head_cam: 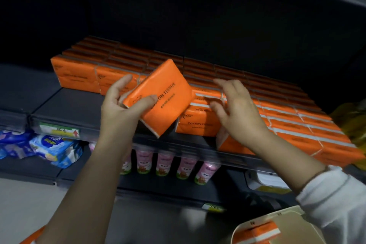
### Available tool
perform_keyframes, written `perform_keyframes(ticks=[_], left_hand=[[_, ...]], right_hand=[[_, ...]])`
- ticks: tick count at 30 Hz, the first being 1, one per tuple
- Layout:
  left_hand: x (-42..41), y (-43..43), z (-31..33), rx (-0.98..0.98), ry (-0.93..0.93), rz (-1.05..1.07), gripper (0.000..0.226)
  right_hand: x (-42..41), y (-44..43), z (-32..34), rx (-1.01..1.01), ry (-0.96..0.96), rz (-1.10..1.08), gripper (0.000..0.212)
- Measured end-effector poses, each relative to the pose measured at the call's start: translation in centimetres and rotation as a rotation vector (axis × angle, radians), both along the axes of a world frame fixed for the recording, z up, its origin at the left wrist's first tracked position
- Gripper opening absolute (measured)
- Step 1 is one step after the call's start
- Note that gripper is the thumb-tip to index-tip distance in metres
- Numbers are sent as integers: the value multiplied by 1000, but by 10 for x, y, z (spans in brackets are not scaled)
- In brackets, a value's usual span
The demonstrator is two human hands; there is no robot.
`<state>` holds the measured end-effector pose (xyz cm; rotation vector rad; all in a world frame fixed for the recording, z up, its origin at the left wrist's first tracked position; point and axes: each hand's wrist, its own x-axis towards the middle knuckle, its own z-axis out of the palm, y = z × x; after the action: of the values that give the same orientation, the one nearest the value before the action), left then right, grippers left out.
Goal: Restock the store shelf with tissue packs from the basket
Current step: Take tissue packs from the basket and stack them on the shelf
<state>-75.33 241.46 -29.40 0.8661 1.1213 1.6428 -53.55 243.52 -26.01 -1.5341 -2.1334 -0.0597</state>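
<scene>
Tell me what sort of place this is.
Likely a shop aisle: identical orange tissue packs stacked in rows on a shelf, a price label on its front edge, pink bottles lined up below.

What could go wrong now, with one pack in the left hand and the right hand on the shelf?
The held pack, pinched at one end by the left hand, hangs tilted over the shelf edge; it may slip. The right hand touches front-row packs near that edge; a nudge may push one off.
</scene>
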Motion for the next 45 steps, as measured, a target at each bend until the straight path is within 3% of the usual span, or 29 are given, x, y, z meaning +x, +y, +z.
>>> perform_keyframes(ticks=[3,6,12,16,20,24,28,34,40,45], left_hand=[[0,-3,1,-23,-26,-103,57],[0,-6,1,-23,-10,-213,67],[10,-13,4,-21,141,-415,61],[11,-14,-1,-25,321,-508,56],[16,-10,-11,-46,614,-556,53],[24,-2,-26,-45,663,-421,45],[31,6,-39,-103,746,-259,61],[46,14,-52,-58,843,-306,47],[55,13,-55,-51,913,-291,50],[56,14,-58,-39,1005,-289,44]], right_hand=[[-2,-14,11,63,200,11,49],[-5,-27,18,15,244,57,50],[-13,-38,14,-140,44,196,72],[-13,-40,8,-220,-84,176,66],[-8,-45,-5,-253,-171,140,51],[-6,-39,-15,-168,-194,48,42],[-3,-25,-22,-58,-228,-25,42],[-3,-16,-29,0,-308,-63,45],[1,-14,-31,-77,-382,-59,65],[5,-13,-35,-189,-401,-31,62]])
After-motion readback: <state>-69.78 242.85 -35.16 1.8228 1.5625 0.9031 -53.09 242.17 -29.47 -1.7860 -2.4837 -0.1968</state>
